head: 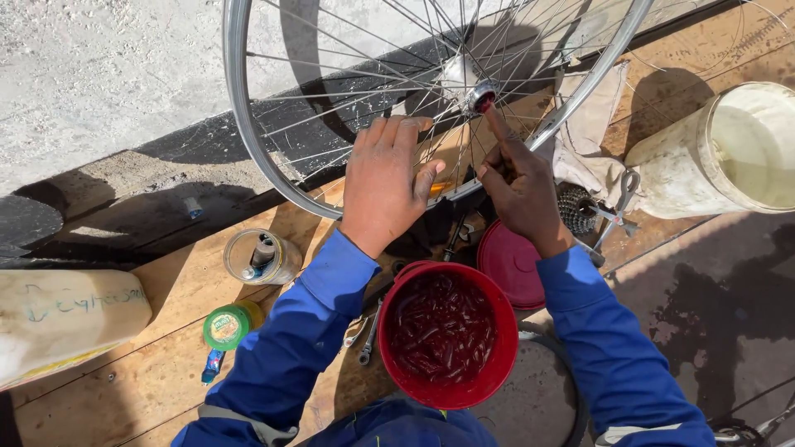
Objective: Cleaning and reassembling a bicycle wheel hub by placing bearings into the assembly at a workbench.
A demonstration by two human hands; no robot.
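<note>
Sunlit plywood boards (166, 364) laid beside a pale concrete slab (99, 74) serve as the counter, and every place below is given relative to the red tub (448, 335) of dark red grease that sits between the person's blue sleeves. Far to the left of the tub lies a cream-coloured plastic container (66, 319) on its side, and nearer to the tub a green-lidded jar (228, 325) with an open tin can (261, 257) just above it. Immediately left of the tub, small spanners (364, 331) rest on the wood. Above the tub stands a silver spoked bicycle wheel (248, 141), its rim upright on the boards. The left hand (383, 184), up and left of the tub, lies flat with its fingers spread against the spokes, so its grip is wide and closes on nothing. The right hand (522, 186), straight above the tub, has its grip curled narrow with the forefinger stretched up to touch the wheel's hub (479, 98), whose end shows red grease. Just right of the tub lies its red lid (511, 263), then a toothed sprocket cluster (575, 209) and a metal tool (617, 211), a crumpled rag (592, 132), and farthest right a white bucket (729, 157).
</note>
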